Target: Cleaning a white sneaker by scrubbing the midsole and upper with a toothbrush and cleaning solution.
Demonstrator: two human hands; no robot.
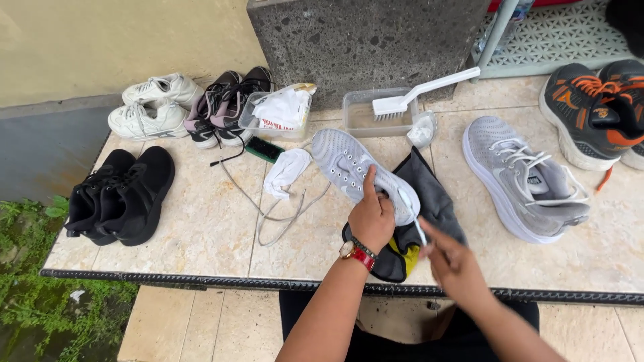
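Note:
My left hand [371, 216] grips a light grey sneaker [349, 167] with its laces removed, holding it tilted over a dark grey cloth [433, 194] on the tiled ledge. My index finger rests along the shoe's upper. My right hand [453, 260] pinches the handle of a small white brush [410, 211], whose head touches the sneaker's heel end. A red-strapped watch sits on my left wrist. Loose grey laces [278, 211] lie on the tiles to the left of the shoe.
The matching grey sneaker [523, 177] lies to the right, with orange-black trainers [594, 110] beyond. Black shoes [121, 194], white sneakers [151, 107] and dark pink-trimmed shoes [225, 107] stand at left. A water tub [365, 121] bears a white scrub brush [422, 90]. A crumpled white cloth [287, 171] lies nearby.

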